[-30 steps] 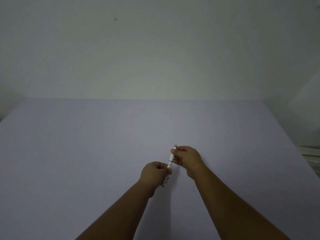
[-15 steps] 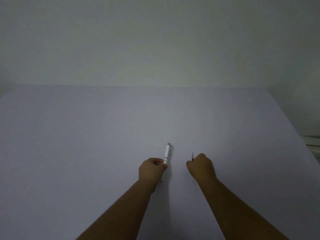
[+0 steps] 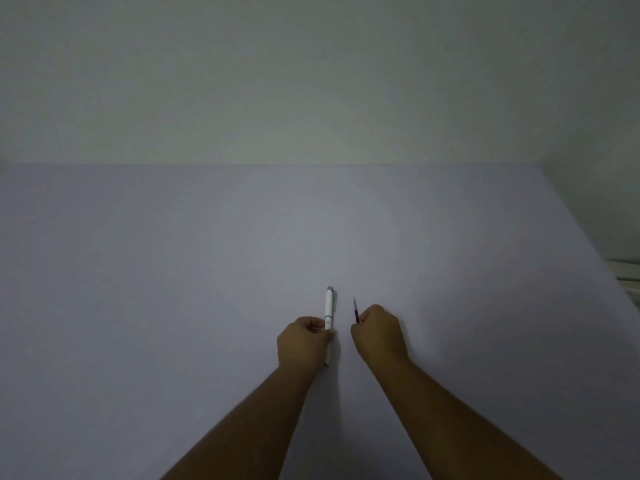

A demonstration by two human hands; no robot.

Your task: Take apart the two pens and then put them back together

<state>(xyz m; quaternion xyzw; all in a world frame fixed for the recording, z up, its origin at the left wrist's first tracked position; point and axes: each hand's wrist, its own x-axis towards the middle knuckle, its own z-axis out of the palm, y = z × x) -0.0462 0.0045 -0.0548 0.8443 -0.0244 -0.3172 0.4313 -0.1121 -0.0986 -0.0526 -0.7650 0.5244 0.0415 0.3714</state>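
My left hand (image 3: 303, 342) grips a white pen (image 3: 329, 311) with a grey top and a clip. The pen points away from me, and its lower tip shows below my fist. To the right, my right hand (image 3: 379, 332) is closed on a thin dark refill (image 3: 355, 310), whose pointed end sticks up and away from my fingers. The two hands are a small gap apart, low over the pale lilac table (image 3: 173, 271). No second pen is in sight.
The table runs to a plain pale wall at the back. Its right edge slants down toward me, and beyond it lies some light, striped object (image 3: 628, 275) at the far right.
One second ago both hands held the white pen together. My right hand has since moved off to the right and picked up the thin refill; the left keeps the pen.
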